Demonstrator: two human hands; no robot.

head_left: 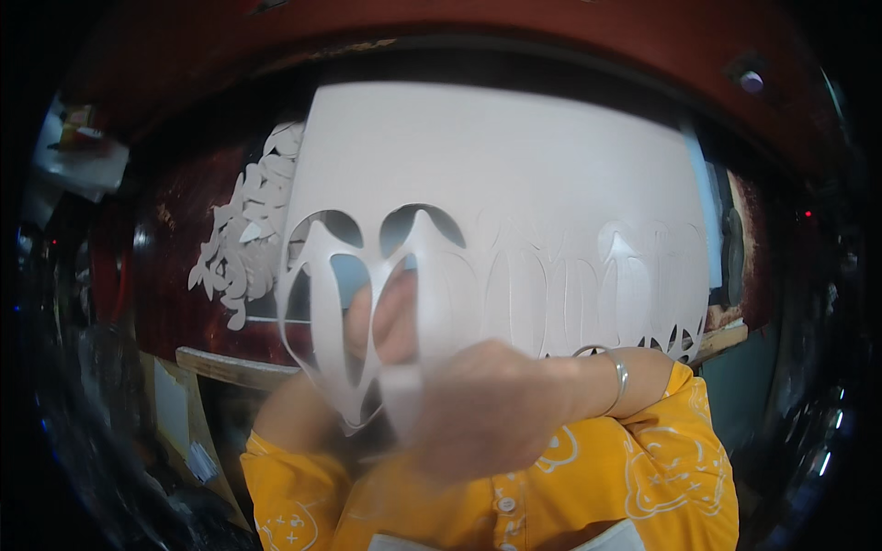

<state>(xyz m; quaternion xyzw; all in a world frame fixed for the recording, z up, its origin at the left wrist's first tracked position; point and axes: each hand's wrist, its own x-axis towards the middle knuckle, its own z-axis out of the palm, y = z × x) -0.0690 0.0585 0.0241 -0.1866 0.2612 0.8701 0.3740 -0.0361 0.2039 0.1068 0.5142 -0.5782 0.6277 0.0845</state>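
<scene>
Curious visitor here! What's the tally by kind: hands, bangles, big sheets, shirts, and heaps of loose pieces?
Hands: 2 (left hand, right hand)
Silver bangle: 1
Large white sheet with cut-outs: 1
Yellow printed shirt: 1
Heap of loose whitish pieces: 1 (pieces overlap too much to count)
Total: 6

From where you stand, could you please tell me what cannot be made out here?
In the head view:
- Left hand: partly hidden behind the white sheet, so its full grip is unclear.
- Right hand: blurred, so its fingertips are indistinct.
- Pale cut pieces: overlapping one another, so their number is unclear.
</scene>
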